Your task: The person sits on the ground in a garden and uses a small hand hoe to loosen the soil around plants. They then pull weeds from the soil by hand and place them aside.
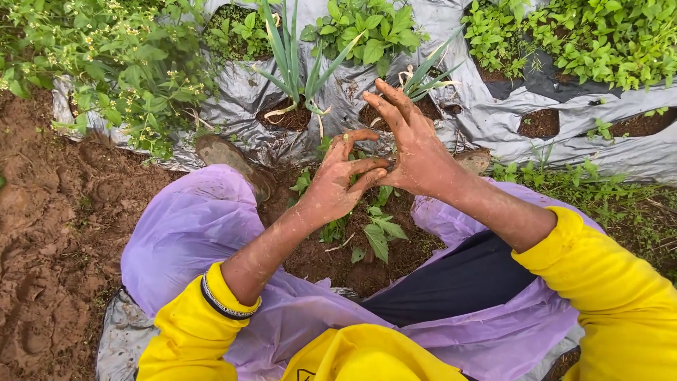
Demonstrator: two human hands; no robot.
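My left hand muddy, thumb and forefinger pinched on tiny green sprig. My right hand open, fingers spread, holding nothing, heel touching left fingertips. Both above weeds in soil between my knees, near grey plastic mulch.

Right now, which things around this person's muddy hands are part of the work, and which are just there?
In hand:
- left hand, pinching a tiny green sprig
- right hand, fingers spread, touching the left
- small leafy weeds in bare soil just below

Just there:
- silver plastic mulch sheet
- tall blade-leaved plant
- flowering green bush
- muddy path
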